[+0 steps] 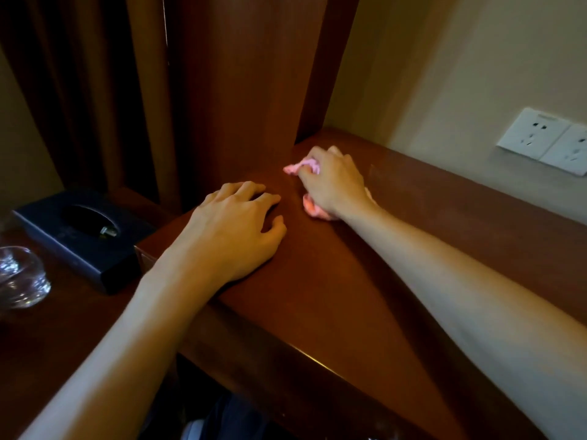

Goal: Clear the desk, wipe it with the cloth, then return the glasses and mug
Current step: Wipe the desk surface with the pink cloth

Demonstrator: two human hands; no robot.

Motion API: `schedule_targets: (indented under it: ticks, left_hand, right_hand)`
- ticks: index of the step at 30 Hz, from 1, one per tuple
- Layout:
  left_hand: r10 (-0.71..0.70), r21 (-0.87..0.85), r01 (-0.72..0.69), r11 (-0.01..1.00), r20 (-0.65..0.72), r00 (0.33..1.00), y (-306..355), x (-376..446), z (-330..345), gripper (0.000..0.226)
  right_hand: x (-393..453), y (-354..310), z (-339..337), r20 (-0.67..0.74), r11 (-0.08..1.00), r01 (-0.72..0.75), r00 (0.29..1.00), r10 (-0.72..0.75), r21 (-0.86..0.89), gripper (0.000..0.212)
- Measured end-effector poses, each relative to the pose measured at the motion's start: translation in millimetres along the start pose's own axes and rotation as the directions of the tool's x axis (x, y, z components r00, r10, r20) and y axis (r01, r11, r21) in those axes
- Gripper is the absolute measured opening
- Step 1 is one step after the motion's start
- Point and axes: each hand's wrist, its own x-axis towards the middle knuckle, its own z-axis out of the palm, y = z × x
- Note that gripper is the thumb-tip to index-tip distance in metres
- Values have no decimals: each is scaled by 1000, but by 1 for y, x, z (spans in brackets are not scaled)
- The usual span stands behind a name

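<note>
Presently we see the pink cloth (309, 185) bunched on the wooden desk (333, 281), near the far corner where the desk meets a tall wooden panel (241, 90). Our right hand (333, 182) grips the cloth, fingers curled round it, pink folds showing at fingertips and wrist. Our left hand (235, 223) rests palm-down on the desk just beside it, fingers relaxed, holding nothing. On a lower surface to the left stand a dark tissue box (82, 236) and a clear glass (20, 276). White wall sockets (546, 139) sit on the right.
</note>
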Motion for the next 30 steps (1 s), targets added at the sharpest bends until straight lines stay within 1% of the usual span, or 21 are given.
schedule_targets:
  ticks: [3, 6, 10, 12, 14, 19, 23, 25, 27, 30]
  left_hand:
    - [6, 19, -6, 1000, -13, 1000, -1, 2, 0, 57]
    - [4, 30, -4, 1000, -9, 1000, 1, 4, -1, 58]
    - [-6, 20, 6, 1000, 1, 1000, 3, 1, -3, 57]
    - [-3, 23, 3, 1000, 0, 1000, 2, 1, -3, 56]
    - [-6, 21, 6, 1000, 9, 1000, 2, 0, -3, 56]
    - [-10, -3, 10, 1000, 32, 999, 4, -5, -6, 57]
    - [-7, -6, 7, 1000, 47, 999, 5, -7, -8, 58]
    - [-4, 3, 3, 1000, 56, 998, 5, -6, -8, 58]
    - [-4, 5, 3, 1000, 62, 998, 4, -5, -8, 59]
    - [-6, 7, 5, 1000, 57, 998, 3, -4, -7, 59]
  right_hand:
    - [36, 9, 10, -11, 998, -58, 998, 58, -8, 36]
    - [54, 11, 15, -14, 992, -117, 993, 116, -41, 42]
    - [47, 7, 10, 44, 990, -113, 992, 116, -84, 47]
    - [31, 5, 2, 84, 994, -80, 993, 86, -71, 47]
    - [4, -1, -7, 108, 998, -32, 993, 39, -60, 43]
    - [-101, -23, -41, 109, 995, 101, 989, -102, 16, 25]
    - [-191, -31, -75, 84, 979, 190, 977, -196, 71, 6]
    - [-216, -28, -87, 100, 974, 188, 974, -201, 128, 9]
    - [-218, -23, -90, 101, 970, 155, 979, -176, 188, 17]
    - [-191, -15, -78, 53, 981, 127, 989, -136, 144, 21]
